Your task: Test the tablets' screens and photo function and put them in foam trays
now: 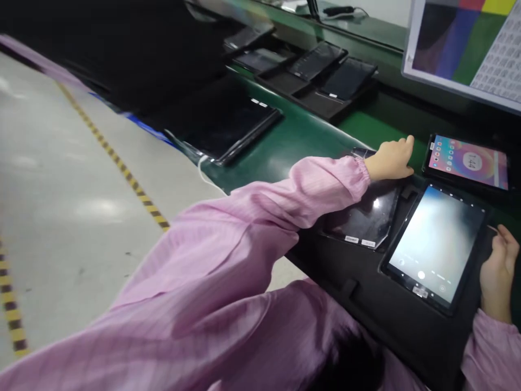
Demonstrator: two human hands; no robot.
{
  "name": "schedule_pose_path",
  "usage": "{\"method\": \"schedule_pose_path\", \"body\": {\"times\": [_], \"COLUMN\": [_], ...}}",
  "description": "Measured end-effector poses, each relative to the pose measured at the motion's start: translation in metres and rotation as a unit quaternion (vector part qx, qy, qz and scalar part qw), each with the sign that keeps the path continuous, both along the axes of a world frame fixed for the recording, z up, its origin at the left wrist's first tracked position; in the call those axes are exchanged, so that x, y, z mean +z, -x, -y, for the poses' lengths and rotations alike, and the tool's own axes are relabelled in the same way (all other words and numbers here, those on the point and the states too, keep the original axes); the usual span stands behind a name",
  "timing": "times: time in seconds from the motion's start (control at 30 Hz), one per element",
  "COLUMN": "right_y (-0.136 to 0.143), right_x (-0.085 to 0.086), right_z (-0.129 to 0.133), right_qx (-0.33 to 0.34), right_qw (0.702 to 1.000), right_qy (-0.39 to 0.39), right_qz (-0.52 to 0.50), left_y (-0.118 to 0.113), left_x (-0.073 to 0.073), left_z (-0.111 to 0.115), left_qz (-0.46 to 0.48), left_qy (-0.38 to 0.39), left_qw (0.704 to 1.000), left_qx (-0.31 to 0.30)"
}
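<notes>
My left hand [393, 158] reaches over a dark tablet [364, 214] with white labels, toward a lit tablet [468, 161] whose pink and blue screen reads 1:44. Its thumb stands apart from the bent fingers, and nothing shows between them. Beside the right edge of another lit tablet [435, 244], with a pale camera-like screen, is my right hand [499, 266]. Its fingers are curled, and a thin pale tip shows by them; I cannot make out what it belongs to. This tablet and the dark one lie on a black tray [366, 282].
Black trays [280, 89] hold several dark tablets at the back. A black slab-like stack [228, 125] with white labels lies on the green bench [260, 163], a white cable [205, 171] at its corner. A colour-chart board [468, 49] stands at upper right. Yellow-black tape [109, 155] marks the floor.
</notes>
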State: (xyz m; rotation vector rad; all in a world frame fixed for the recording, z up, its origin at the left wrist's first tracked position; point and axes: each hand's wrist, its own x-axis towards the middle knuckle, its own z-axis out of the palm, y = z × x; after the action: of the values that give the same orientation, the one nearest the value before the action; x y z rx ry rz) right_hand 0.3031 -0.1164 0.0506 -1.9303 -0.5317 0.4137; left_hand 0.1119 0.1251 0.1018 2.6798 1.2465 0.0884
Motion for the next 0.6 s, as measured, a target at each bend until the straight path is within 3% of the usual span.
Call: {"method": "schedule_pose_path", "body": {"times": [0.4, 0.5, 0.6], "right_y": [-0.005, -0.010, -0.018], "right_x": [-0.011, 0.001, 0.023], "right_z": [0.003, 0.018, 0.050], "right_qx": [0.062, 0.117, 0.120], "right_qw": [0.997, 0.991, 0.966], "right_qy": [-0.026, -0.011, 0.060], "right_qz": [0.024, 0.072, 0.223], "left_y": [-0.015, -0.006, 0.018], "left_x": [0.011, 0.007, -0.003], "left_z": [0.003, -0.002, -0.003], "left_qz": [-0.081, -0.040, 0.062], "left_qy": [-0.011, 0.000, 0.020], "left_qw": [0.996, 0.999, 0.996], "left_qx": [-0.019, -0.020, -0.065]}}
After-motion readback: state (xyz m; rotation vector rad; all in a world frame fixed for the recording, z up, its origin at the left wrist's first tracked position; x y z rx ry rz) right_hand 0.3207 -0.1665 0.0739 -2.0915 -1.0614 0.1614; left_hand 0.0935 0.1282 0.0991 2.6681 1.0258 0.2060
